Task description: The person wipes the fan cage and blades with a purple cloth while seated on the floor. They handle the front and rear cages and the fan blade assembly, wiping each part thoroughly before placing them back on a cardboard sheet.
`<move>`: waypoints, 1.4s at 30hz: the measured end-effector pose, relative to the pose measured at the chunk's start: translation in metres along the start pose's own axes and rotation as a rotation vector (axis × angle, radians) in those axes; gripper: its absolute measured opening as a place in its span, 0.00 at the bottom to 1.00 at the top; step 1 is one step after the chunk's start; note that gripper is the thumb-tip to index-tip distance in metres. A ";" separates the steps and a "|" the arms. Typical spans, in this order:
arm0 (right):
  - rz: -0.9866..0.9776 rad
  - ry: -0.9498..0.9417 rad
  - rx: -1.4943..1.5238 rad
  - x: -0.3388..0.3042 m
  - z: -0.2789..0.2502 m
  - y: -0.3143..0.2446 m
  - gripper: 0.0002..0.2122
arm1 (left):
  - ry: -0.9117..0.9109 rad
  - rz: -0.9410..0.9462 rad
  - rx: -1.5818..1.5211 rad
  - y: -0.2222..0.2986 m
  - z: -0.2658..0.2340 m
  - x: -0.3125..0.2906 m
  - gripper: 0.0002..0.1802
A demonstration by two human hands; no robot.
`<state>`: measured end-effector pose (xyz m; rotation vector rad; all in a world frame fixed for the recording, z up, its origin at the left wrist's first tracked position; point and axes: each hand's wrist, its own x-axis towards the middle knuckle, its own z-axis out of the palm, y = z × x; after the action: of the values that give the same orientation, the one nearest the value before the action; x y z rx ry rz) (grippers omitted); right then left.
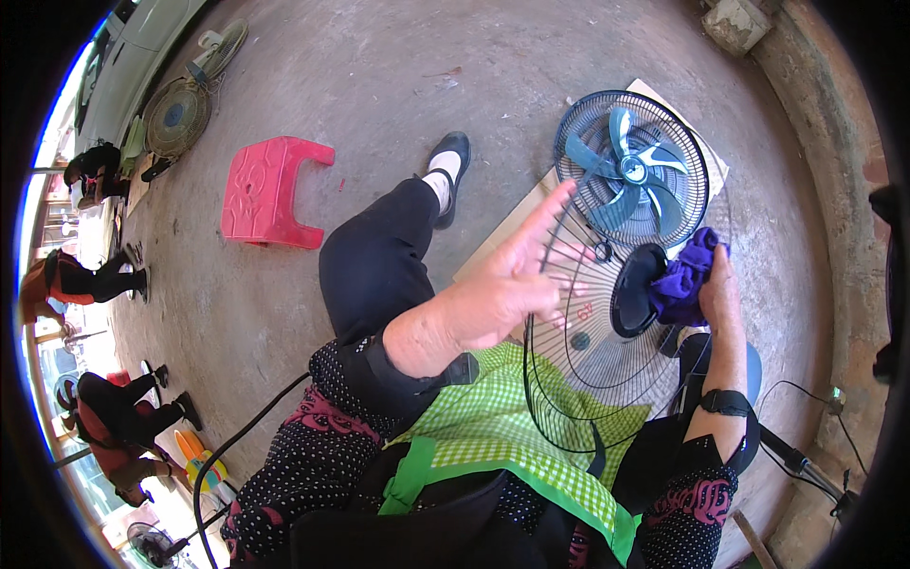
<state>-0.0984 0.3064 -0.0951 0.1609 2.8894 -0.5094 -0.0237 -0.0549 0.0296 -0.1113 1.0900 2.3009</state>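
Observation:
A round black wire fan guard (592,365) with a dark center disc (635,292) stands tilted over my lap. My left hand (507,289) is at its left rim, index finger stretched out and the other fingers spread among the wires. Whether it bears any of the guard's weight cannot be made out. On the far side of the disc, my right hand (722,294) grips a bunched purple cloth (687,280) against it. Just beyond lies a fan head (633,169) with blue-grey blades in its rear guard, over flat cardboard (502,232).
A pink plastic stool (270,192) stands left of my outstretched leg. Other fans (175,116) are at the far left, near several people (118,422). A low wall (825,114) curves along the right, with cables (806,389) beside it. A green checked apron (512,408) covers my lap.

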 end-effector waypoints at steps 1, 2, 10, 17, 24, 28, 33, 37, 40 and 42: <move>0.009 -0.019 -0.024 -0.006 0.007 -0.003 0.21 | 0.060 -0.020 0.038 0.002 -0.003 0.001 0.59; 0.007 -0.083 -0.015 -0.012 0.010 -0.006 0.22 | 0.091 -0.005 -0.008 0.004 -0.007 0.001 0.58; -0.227 -0.431 0.640 -0.082 0.031 -0.077 0.23 | 0.370 0.236 0.089 0.015 -0.025 0.009 0.51; 0.174 -0.638 1.544 -0.132 0.002 -0.108 0.23 | 0.363 0.236 0.047 0.028 -0.043 0.021 0.45; 0.209 -0.166 2.234 -0.237 -0.080 -0.069 0.20 | 0.353 0.254 -0.049 0.014 -0.055 0.067 0.37; 0.124 0.186 2.022 -0.286 -0.102 -0.056 0.23 | 0.514 0.324 -0.180 -0.008 -0.056 0.107 0.36; 0.086 0.425 1.865 -0.311 -0.103 -0.037 0.23 | 0.585 0.395 -0.218 -0.029 -0.060 0.123 0.38; 0.111 0.472 1.523 -0.324 -0.103 -0.025 0.21 | 0.600 0.336 -0.374 -0.047 -0.070 0.136 0.15; 0.123 0.518 1.030 -0.335 -0.111 -0.011 0.20 | 0.765 0.236 -0.423 -0.064 -0.079 0.150 0.07; 0.133 0.584 0.749 -0.346 -0.119 0.000 0.19 | 0.753 0.240 -0.426 -0.075 -0.082 0.159 0.31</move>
<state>0.2170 0.3233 0.0889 0.7046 2.9897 -1.7406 -0.1284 -0.0032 -0.1252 -1.1413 0.9451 2.7571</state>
